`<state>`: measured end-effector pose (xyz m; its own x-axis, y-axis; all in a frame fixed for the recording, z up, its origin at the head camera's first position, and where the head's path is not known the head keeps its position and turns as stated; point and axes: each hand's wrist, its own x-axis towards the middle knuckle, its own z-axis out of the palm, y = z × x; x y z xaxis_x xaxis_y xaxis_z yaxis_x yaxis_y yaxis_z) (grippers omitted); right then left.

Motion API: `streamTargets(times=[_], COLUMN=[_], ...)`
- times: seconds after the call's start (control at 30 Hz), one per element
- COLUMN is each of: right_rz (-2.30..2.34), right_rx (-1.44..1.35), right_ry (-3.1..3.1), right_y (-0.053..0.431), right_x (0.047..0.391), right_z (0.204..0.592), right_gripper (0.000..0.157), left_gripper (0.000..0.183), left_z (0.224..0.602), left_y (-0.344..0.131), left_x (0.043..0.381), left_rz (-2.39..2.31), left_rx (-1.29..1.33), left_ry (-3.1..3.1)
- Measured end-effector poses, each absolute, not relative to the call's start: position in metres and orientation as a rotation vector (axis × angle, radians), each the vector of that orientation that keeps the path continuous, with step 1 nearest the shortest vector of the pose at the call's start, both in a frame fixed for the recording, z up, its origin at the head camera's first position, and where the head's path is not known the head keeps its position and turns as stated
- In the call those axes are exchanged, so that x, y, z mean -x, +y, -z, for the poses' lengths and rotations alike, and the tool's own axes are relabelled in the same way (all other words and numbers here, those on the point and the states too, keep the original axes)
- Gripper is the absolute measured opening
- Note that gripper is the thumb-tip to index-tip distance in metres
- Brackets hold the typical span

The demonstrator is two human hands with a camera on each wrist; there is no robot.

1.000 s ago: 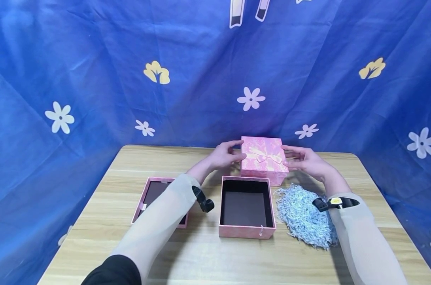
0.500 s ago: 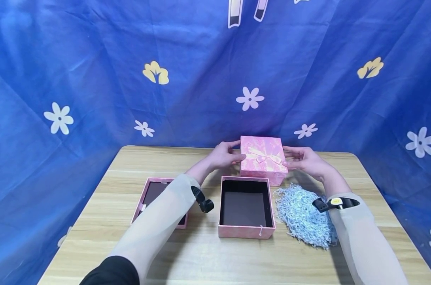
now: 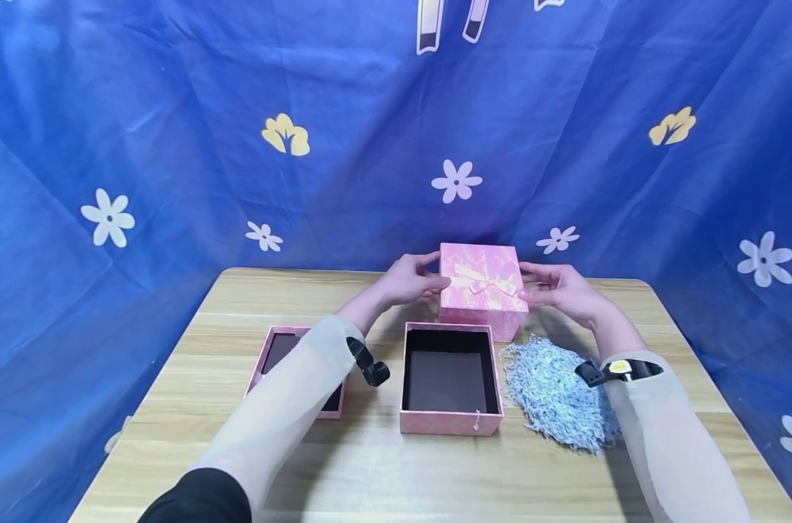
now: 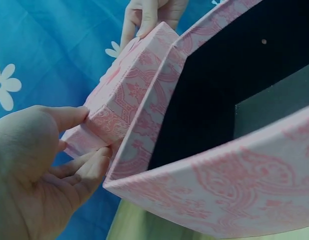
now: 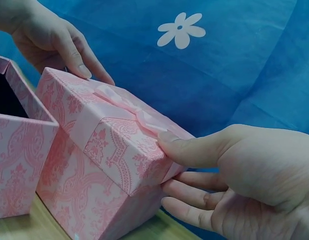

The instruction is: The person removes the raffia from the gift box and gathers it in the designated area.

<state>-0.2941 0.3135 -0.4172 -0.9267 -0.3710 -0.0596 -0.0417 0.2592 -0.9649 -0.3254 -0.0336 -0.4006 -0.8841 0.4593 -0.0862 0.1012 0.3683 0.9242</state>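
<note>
A pink patterned gift box point(image 5: 89, 195) stands at the back of the table, wearing a lid point(image 3: 481, 261) with a ribbon bow point(image 5: 129, 107). My left hand point(image 3: 405, 282) grips the lid's left side, its thumb near the front corner. On the opposite side my right hand point(image 3: 559, 290) holds the lid, thumb on the top edge and fingers below. In the right wrist view the lid sits tilted over the box body. Just in front is a second pink box point(image 3: 451, 423), uncovered, with a dark interior; its wall partly hides the lidded box in the left wrist view.
Blue shredded paper point(image 3: 556, 396) lies in a heap to the right, partly under my right forearm. A shallow pink lid point(image 3: 331, 415) with a dark inside rests at left, half hidden by my left sleeve. A blue flowered curtain point(image 3: 370, 145) hangs right behind the table point(image 3: 396, 479).
The lid has risen a little on the box, with both hands keeping their hold on its sides. The head view has shifted slightly; the other things stay in place.
</note>
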Motion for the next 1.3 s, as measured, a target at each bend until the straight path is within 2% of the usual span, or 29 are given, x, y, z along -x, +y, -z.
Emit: streamTargets(times=[0.17,0.3,0.37,0.47,0.6,0.67,0.77,0.87,1.0,1.13,1.3], right_rz=[1.760,1.848,1.900,1.982,2.135,2.232,2.359,2.385,2.322,2.310,2.282], right_rx=[0.374,0.314,0.281,0.269,0.288,0.309,0.369,0.433,0.511,0.546,0.565], right_ry=[2.265,2.233,2.215,2.175,2.060,1.977,1.843,1.784,1.760,1.641,1.783], right_y=[0.312,0.308,0.306,0.304,0.301,0.300,0.298,0.297,0.299,0.304,0.304], right_x=[0.293,0.292,0.291,0.289,0.286,0.285,0.282,0.280,0.278,0.274,0.270], right_z=[0.408,0.400,0.397,0.393,0.388,0.386,0.385,0.384,0.382,0.378,0.378], right_gripper=[0.077,0.088,0.086,0.069,0.033,0.024,0.031,0.036,0.035,0.040,0.042], left_gripper=[0.076,0.086,0.091,0.088,0.062,0.052,0.044,0.046,0.054,0.051,0.048], left_z=[0.392,0.385,0.382,0.378,0.375,0.374,0.372,0.371,0.369,0.368,0.370], left_y=[-0.035,-0.038,-0.039,-0.041,-0.044,-0.045,-0.045,-0.045,-0.046,-0.048,-0.047], left_x=[0.326,0.325,0.324,0.322,0.320,0.319,0.317,0.315,0.309,0.305,0.302], left_rz=[-1.548,-1.613,-1.625,-1.647,-1.746,-1.823,-1.912,-1.948,-1.963,-1.988,-2.025], left_rx=[-0.522,-0.514,-0.505,-0.491,-0.488,-0.488,-0.516,-0.564,-0.596,-0.589,-0.529], left_ry=[2.328,2.318,2.330,2.332,2.274,2.229,2.192,2.174,2.085,1.944,1.918])
